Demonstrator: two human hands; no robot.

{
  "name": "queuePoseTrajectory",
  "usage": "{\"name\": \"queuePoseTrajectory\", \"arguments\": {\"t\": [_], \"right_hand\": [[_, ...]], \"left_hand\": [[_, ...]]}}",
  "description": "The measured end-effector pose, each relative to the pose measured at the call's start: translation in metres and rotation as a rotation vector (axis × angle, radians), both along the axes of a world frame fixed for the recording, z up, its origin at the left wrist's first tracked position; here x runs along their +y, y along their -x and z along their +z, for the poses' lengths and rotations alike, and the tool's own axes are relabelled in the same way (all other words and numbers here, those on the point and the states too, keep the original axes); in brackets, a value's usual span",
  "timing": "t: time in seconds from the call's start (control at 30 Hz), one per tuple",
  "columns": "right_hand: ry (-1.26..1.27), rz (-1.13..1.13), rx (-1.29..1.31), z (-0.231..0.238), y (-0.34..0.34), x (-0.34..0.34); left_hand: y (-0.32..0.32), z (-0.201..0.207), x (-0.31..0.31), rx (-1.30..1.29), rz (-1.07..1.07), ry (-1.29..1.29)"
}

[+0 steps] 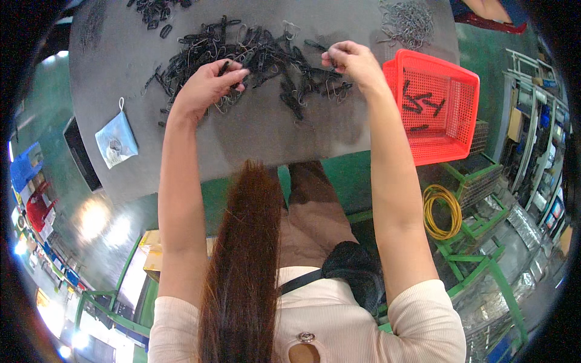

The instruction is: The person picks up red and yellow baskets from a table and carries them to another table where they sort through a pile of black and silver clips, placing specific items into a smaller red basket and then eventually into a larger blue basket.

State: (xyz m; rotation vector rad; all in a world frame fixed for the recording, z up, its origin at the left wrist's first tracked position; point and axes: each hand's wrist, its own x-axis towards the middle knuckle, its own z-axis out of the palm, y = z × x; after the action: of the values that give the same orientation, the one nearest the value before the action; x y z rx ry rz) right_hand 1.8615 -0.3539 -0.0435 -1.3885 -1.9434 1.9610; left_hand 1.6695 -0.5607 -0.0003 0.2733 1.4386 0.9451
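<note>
A heap of small black elongated pieces with thin metal wire loops [266,54] is spread over the grey table [266,136]. My left hand [212,85] is over the heap's near left part, its fingers closed around a small black piece [224,68]. To the right, my right hand [354,60] pinches another slim black piece [315,45] that points left from the fingertips. Its exact kind is too small to make out. A red plastic basket [475,91] stands by my right forearm, with several black pieces [414,103] lying inside.
Loose metal wire parts [408,24] lie in a pile at the far right of the table. More black pieces [158,9] sit at the far left. A light blue pouch [116,140] rests near the left edge. Beyond the basket, a yellow coiled hose [442,212] hangs by a green frame.
</note>
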Motion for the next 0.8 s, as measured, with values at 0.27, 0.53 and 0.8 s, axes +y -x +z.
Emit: {"name": "queuePoseTrajectory", "arguments": {"t": [0.27,0.53,0.8], "right_hand": [[-0.853,0.371,-0.356,-0.019,0.023,-0.008],[0.519,-0.082,0.374,0.007,-0.002,-0.007],[-0.64,0.323,-0.383,-0.005,0.07,-0.042]], "left_hand": [[-0.01,-0.006,0.002,0.101,0.039,-0.012],[-0.002,-0.009,-0.005,0.244,-0.041,0.002],[-0.006,-0.019,-0.009,0.197,-0.005,-0.082]]}}
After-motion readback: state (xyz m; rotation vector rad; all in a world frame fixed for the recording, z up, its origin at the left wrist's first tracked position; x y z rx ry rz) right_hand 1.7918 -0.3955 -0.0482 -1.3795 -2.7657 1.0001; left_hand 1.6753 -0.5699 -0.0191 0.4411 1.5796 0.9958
